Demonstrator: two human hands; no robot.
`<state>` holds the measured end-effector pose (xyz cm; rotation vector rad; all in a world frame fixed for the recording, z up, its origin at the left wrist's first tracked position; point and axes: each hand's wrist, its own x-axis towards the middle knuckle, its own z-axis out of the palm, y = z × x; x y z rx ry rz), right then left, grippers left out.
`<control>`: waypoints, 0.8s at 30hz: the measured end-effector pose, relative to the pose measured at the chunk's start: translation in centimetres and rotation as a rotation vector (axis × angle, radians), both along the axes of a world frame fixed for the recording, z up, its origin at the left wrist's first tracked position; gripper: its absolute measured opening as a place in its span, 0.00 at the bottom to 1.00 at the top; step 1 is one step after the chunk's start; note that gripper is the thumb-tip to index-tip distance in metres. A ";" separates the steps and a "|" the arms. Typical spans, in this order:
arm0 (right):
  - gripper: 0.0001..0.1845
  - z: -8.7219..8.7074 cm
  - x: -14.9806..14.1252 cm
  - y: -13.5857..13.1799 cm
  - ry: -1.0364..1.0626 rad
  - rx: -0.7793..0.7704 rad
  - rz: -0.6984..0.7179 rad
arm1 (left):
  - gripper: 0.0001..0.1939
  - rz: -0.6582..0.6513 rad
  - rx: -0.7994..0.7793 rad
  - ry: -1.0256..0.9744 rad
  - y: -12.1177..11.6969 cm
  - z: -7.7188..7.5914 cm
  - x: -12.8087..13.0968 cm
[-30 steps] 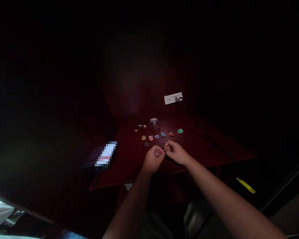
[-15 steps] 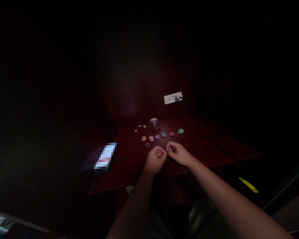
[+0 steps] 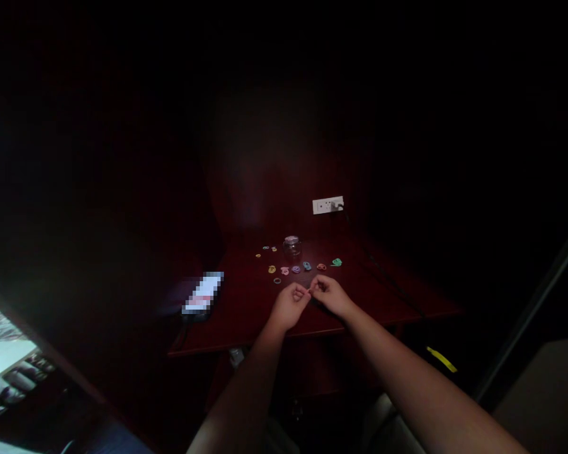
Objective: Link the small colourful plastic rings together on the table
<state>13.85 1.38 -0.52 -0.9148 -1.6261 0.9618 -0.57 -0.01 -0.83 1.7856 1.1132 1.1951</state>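
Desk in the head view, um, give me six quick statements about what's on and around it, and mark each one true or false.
1. The clear jar stands beyond the row of coloured bundles. True.
2. The green bundle is at the left end of that row. False: the green bundle is at the right end.
3. The phone lies to the left of both hands. True.
4. The two hands are far apart. False: the left hand and right hand meet at the fingertips.
5. Nothing is plugged into the wall socket. False: a plug sits in the socket.
6. A single ring lies nearer the person than the row. True.
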 end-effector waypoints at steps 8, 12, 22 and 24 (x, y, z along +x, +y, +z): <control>0.03 0.1 0.5 -0.3 -0.010 -0.006 -0.013 | 0.07 0.007 0.002 0.033 0.2 0.3 0.0; 0.03 -0.3 0.6 -0.2 0.000 -0.007 -0.030 | 0.08 0.009 0.009 0.076 0.2 0.4 -0.1; 0.03 -0.8 0.6 0.5 0.022 0.001 -0.053 | 0.10 -0.005 0.030 0.139 0.3 0.5 -0.3; 0.03 -0.7 0.4 0.4 0.037 -0.006 -0.055 | 0.09 -0.002 0.039 0.158 0.4 0.4 -0.3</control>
